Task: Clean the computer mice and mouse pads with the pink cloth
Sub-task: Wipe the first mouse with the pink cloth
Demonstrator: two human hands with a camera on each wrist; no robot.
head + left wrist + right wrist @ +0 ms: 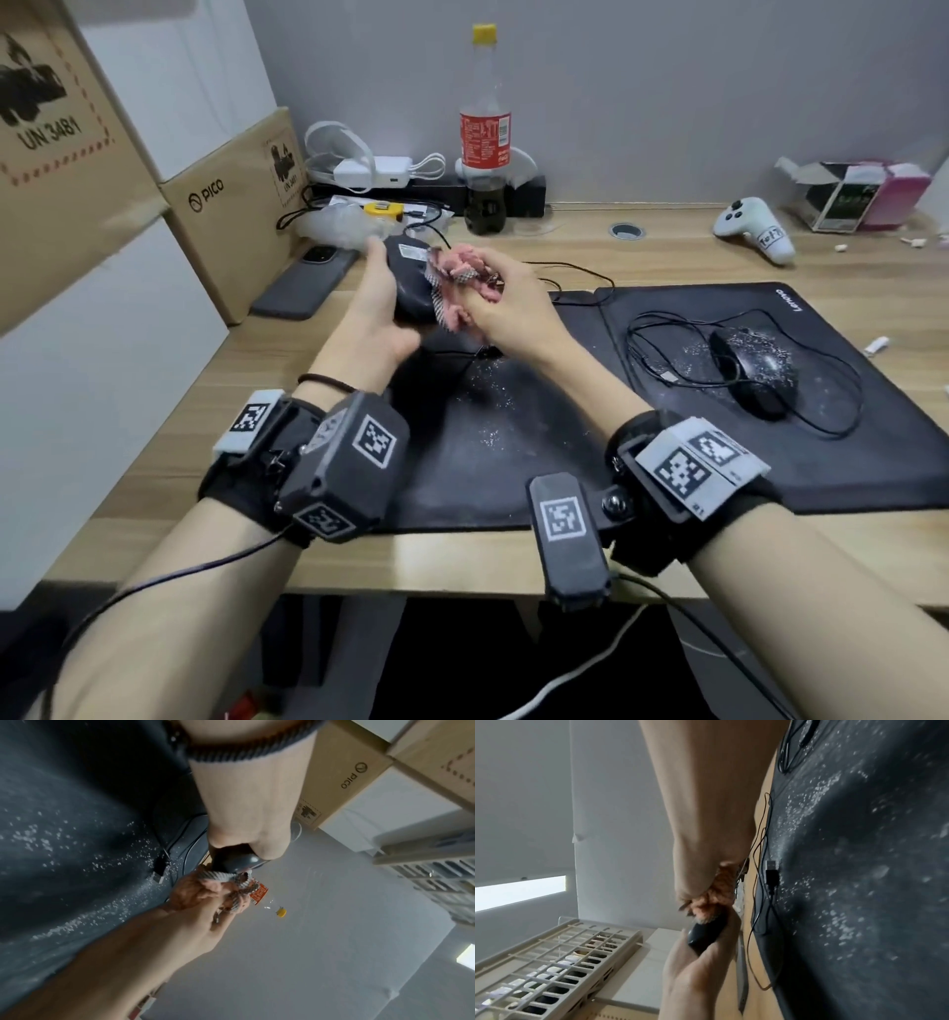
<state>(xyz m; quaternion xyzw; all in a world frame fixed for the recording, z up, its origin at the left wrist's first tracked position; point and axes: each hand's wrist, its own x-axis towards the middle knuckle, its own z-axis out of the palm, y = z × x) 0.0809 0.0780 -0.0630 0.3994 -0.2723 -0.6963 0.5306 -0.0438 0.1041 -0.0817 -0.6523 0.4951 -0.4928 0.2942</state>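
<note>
Presently one mouse [408,288] is off the surface, held underside up in the left hand [377,303], whose fingers curl round its body. The right hand [506,303] clenches the bunched pink cloth [462,280] and presses it against the mouse's exposed base. The wrist views agree: cloth and mouse are touching.

Judgement on progress: early to middle stage. The held mouse is under cleaning and cannot be signed off from here (its top is turned away from the head camera).

Outstanding items:
- The second mouse [755,370] sits on the right-hand pad [847,437], its shell thickly speckled with white grit, evidently untouched.
- That pad carries grit around the mouse, amid its loose cable [667,375].
- The left-hand pad [488,452], below the hands, shows a clear scatter of white particles across its middle.

So, at best, one of four items is in hand and three remain. Further out on the surface stand a bottle [485,133], cardboard boxes [226,205], a phone [303,282] and a white controller [750,226], none part of the job.
</note>
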